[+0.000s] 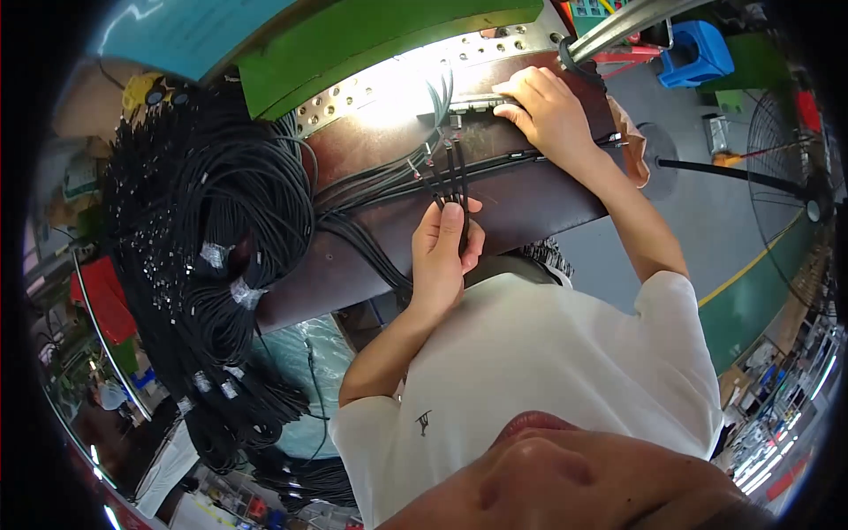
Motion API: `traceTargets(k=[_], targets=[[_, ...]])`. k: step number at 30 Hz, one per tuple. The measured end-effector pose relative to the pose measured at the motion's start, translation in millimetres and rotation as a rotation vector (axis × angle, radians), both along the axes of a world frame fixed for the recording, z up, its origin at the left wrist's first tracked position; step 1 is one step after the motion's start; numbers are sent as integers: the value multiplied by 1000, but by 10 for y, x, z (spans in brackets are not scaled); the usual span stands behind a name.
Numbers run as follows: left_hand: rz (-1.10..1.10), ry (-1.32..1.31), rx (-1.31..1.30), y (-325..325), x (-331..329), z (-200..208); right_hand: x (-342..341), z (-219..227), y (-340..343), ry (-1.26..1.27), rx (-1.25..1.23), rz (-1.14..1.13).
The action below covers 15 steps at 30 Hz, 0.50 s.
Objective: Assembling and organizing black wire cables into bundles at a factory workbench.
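Note:
My left hand (446,252) is closed around a few black cables (455,168), thumb on top, their metal plug ends pointing away from me over the dark red tabletop. Farther off and to the right, my right hand (552,115) has its thumb and fingertips on either side of the end of a narrow metal strip (481,101). Thin grey cables (440,93) stand up beside the strip in bright lamp light. More black cables (367,247) run past my left hand across the dark red tabletop (539,208).
Large coils of black cable (238,212) pile up on the left. A perforated metal rail (344,104) and a green panel (380,49) bound the far side. On the right are a blue stool (698,55), a metal pole (618,26) and a fan (795,190).

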<state>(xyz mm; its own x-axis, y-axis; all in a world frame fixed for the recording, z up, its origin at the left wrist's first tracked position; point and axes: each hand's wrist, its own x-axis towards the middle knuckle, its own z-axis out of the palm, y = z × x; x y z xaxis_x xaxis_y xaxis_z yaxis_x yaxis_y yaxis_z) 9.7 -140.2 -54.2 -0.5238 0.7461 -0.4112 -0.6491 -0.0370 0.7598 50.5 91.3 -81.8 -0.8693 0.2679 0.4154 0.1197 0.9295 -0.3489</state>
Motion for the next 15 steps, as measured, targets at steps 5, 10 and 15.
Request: traceTargets(k=[5, 10, 15], targets=[[0, -86, -41, -46, 14, -63, 75, 2, -170, -24, -81, 239], [-34, -134, -39, -91, 38, -78, -12, 15, -208, 1, 75, 237], [-16, -162, -20, -78, 47, -115, -94, 115, -386, 80, 124, 143]])
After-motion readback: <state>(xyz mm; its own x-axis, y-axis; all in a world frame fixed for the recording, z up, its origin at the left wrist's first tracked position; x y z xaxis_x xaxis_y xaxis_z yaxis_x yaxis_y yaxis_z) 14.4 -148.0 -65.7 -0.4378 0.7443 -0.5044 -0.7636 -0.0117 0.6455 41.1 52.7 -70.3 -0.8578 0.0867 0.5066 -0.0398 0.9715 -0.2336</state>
